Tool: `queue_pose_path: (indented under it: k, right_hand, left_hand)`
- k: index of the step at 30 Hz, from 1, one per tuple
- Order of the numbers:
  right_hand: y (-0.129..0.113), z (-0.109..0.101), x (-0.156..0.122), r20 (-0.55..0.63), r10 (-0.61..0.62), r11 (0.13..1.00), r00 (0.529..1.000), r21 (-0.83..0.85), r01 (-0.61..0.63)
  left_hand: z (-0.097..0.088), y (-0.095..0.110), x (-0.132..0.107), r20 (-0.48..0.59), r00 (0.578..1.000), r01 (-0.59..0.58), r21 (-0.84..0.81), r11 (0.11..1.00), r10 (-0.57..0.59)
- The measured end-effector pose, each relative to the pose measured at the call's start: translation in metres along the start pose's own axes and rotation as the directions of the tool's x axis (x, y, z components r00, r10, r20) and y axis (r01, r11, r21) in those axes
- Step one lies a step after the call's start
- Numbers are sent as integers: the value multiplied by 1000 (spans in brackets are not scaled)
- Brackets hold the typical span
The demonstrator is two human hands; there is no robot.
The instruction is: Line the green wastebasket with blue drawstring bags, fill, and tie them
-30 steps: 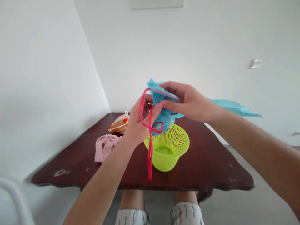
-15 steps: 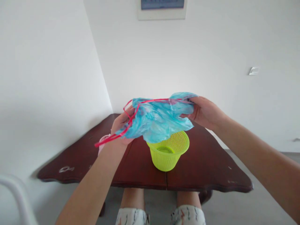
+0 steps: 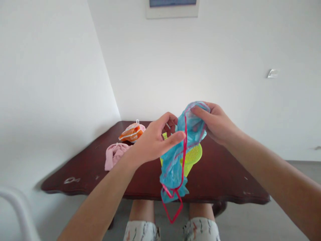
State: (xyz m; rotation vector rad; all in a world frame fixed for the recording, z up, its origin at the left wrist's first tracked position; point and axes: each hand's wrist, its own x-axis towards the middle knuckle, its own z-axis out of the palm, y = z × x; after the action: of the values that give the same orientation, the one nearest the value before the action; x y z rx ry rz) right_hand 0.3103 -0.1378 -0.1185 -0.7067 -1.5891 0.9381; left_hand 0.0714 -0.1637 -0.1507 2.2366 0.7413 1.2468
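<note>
A thin blue plastic drawstring bag hangs from my right hand, its upper end pinched between thumb and fingers. The bag's red drawstring runs down its front and dangles in a loop below the table edge. My left hand is at the bag's left side, fingers curved and parted from the thumb. That thumb's tip is at the red string; whether it touches cannot be made out. Behind the bag stands a yellow-green mesh basket, partly hidden by the bag and my left hand.
On the left of the dark red-brown table lie a pink cloth and an orange-and-white plastic bag. A white curved bar shows at the lower left. White walls stand behind and to the left.
My left hand has let go of the bag and moved right, uncovering the pink cloth and orange bag. The blue bag now hangs down from my right hand instead of stretching between both.
</note>
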Motion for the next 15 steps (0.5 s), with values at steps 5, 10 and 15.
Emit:
queue_pose_path:
  k: [5,10,15]
  right_hand:
    - [-10,15,-14,34,-134,956,990,-261,138]
    - [-1,-9,-26,0,-184,876,983,-453,164]
    - [19,-51,-32,-133,-350,687,927,-710,157]
  left_hand:
    - [10,7,11,-32,999,40,-13,999,-40]
    - [-12,-15,13,-133,963,180,-322,929,-233]
    - [-32,-39,13,-392,838,116,-552,826,-380]
